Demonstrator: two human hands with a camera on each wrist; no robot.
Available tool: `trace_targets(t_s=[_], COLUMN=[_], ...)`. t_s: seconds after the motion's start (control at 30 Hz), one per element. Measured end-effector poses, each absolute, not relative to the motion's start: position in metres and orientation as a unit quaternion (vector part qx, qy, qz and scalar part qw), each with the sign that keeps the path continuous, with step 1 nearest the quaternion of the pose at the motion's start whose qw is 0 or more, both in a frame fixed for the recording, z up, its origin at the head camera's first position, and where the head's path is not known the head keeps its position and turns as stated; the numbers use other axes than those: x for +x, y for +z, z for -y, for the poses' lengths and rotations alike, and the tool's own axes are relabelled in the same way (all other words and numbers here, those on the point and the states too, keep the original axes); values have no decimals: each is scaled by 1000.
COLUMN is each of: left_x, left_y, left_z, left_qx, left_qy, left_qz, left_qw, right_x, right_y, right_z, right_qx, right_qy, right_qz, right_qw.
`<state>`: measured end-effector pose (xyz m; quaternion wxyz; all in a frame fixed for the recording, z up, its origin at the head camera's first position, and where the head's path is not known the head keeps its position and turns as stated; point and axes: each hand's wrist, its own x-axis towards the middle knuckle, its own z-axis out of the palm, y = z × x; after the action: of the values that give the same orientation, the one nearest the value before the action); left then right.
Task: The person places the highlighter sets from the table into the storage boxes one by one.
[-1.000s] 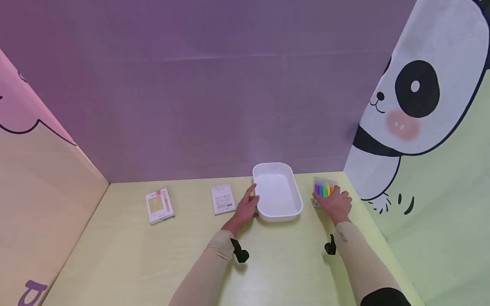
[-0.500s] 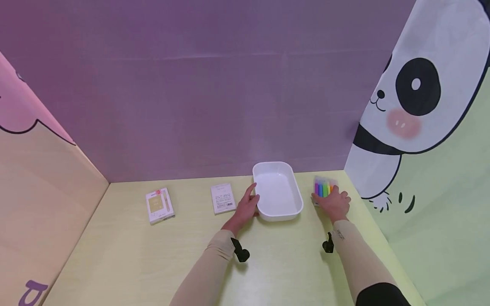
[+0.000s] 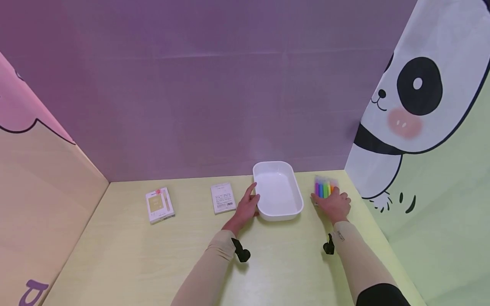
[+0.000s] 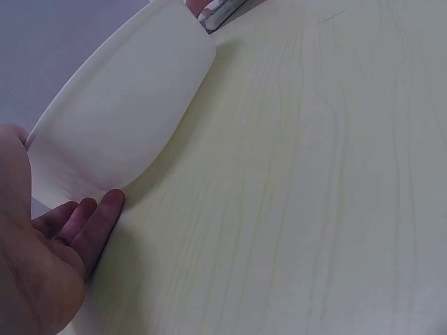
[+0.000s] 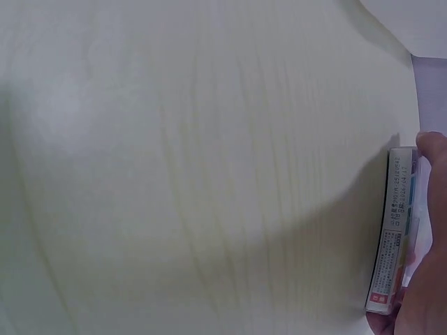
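A white plastic basin (image 3: 276, 189) stands near the back of the table. My left hand (image 3: 245, 210) holds its left side, with a digit over the rim and fingertips (image 4: 112, 202) low against the outer wall in the left wrist view. To the right of the basin, my right hand (image 3: 334, 206) grips the near end of a clear pack of coloured markers (image 3: 323, 187). The right wrist view shows the printed end of the marker pack (image 5: 392, 237) between thumb and fingers. The palm hides part of the pack.
Two flat white boxes lie left of the basin: a printed box (image 3: 223, 198) close to my left hand and a box with a gold panel (image 3: 160, 205) farther left. A purple wall (image 3: 191, 106) rises behind the table (image 3: 153, 263), with side walls at both edges.
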<state>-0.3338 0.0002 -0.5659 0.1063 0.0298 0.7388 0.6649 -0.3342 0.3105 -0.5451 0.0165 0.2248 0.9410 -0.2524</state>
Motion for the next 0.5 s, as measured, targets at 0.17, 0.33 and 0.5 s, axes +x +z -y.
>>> trace_targets(t_s=[0.17, 0.33, 0.5], left_x=[-334, -334, -334], left_y=[-566, -565, -567], left_z=[0, -1, -1], left_qx=[32, 29, 34], left_qy=[665, 659, 651], left_qz=[-739, -744, -751], left_qw=[105, 107, 105], right_x=[-336, -337, -337], right_y=[-548, -547, -549], right_z=[-311, -311, -311], right_qx=[222, 221, 223], right_qy=[-250, -255, -258], right_qz=[-942, -941, -940], right_qw=[10, 8, 4])
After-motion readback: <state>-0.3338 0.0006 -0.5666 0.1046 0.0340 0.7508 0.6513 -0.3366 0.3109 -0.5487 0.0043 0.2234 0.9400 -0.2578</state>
